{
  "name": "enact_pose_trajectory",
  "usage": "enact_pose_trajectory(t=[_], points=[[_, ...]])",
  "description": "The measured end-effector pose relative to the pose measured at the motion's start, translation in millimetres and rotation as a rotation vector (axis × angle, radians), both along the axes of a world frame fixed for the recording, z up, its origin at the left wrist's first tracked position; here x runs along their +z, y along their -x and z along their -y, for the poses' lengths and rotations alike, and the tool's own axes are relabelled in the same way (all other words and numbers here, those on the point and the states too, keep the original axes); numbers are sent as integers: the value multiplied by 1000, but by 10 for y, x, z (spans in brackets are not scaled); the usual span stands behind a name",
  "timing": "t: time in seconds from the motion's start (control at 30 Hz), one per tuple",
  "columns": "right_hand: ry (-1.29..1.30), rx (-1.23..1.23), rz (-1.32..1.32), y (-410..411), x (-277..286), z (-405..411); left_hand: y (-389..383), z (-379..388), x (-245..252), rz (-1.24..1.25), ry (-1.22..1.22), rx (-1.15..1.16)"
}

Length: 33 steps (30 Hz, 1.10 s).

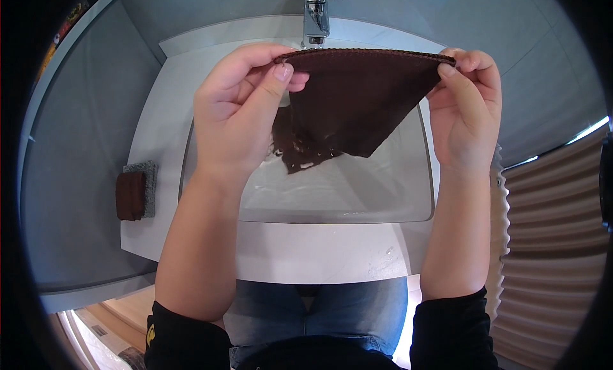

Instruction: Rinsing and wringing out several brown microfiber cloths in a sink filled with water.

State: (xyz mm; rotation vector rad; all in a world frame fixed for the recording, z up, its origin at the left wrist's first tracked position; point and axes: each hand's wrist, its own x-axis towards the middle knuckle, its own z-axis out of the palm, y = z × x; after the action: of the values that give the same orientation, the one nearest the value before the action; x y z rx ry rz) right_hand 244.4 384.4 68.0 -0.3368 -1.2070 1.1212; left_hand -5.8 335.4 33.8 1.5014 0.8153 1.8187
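Observation:
A wet dark brown cloth [357, 99] with a stitched edge hangs between my two hands over a white sink [335, 197]. My left hand [244, 99] pinches its upper left corner between thumb and fingers. At the upper right corner, my right hand [464, 101] grips the same edge, which is stretched nearly straight. The cloth's lower part dips into water [306, 188] in the basin. Behind the cloth stands a chrome faucet [316, 17], its spout just above the held edge.
On the left of the white countertop [158, 125] lies a folded brown cloth [130, 196] on a grey sponge or cloth [150, 188]. A grey wall panel [81, 154] rises at left. To the right hangs a pleated beige curtain [550, 236]. Water drops [389, 252] dot the front ledge.

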Motion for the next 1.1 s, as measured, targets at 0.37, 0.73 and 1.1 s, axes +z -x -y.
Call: enact_pose_trajectory(t=[0.37, 0.73, 1.1], points=[[346, -220, 261, 201, -119, 49, 48, -35, -59, 53, 364, 95], [400, -88, 450, 512, -379, 213, -328, 96, -69, -44, 654, 48], [246, -49, 499, 561, -342, 338, -321, 147, 12, 21, 667, 5]])
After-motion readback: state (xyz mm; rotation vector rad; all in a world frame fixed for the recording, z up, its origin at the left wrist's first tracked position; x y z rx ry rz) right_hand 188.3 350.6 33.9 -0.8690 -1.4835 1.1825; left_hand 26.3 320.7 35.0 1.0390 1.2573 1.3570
